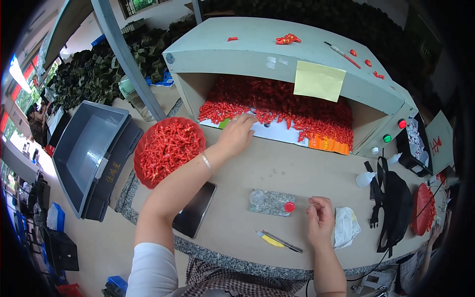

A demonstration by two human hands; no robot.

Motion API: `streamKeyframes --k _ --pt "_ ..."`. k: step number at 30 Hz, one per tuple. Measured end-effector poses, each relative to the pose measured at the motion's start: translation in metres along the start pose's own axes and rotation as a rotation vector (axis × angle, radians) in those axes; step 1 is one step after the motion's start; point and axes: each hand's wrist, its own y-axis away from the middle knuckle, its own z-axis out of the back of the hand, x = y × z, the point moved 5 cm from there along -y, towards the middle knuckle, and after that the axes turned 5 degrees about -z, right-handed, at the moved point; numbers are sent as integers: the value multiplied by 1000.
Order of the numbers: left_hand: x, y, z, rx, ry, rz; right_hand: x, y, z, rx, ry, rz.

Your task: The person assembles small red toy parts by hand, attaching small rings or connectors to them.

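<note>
My left hand (238, 133) reaches to the front edge of a heap of small red shiny pieces (277, 96) inside a pale green box-shaped housing (222, 57). Its fingers are bent together at the pieces; what lies between them is hidden. Over the table at the right, my right hand (320, 218) is curled closed, thumb near the index finger, and I cannot make out anything in it. Nearest to it are a clear plastic bottle (267, 202) with a red cap, lying on its side, and a crumpled white cloth (347, 226).
A red bowl (137, 163) full of red pieces stands left, beside grey crates (74, 163). A phone (198, 210) lies under my left forearm; a yellow-and-black cutter knife (277, 241) lies near the table edge. A black bag (396, 203) and white squeeze bottle (365, 179) are right.
</note>
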Motion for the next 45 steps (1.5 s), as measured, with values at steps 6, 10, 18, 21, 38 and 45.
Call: streamKeyframes --k 6,10,18,21,38,45 --pt "39 -27 -62 134 -87 112 -10 2 0 41 24 -42" --pt "35 -35 -62 262 -175 211 -10 1 4 23 26 -36" --pt "35 -9 -15 -24 173 440 -6 -2 0 -12 6 -26" --pt "17 19 7 -225 1008 608 -7 -2 1 -5 5 -20" --pt "-160 161 10 346 1905 498 69 -60 -35 194 251 219" --pt "-160 167 8 334 1963 460 36 -171 -156 267 323 249"
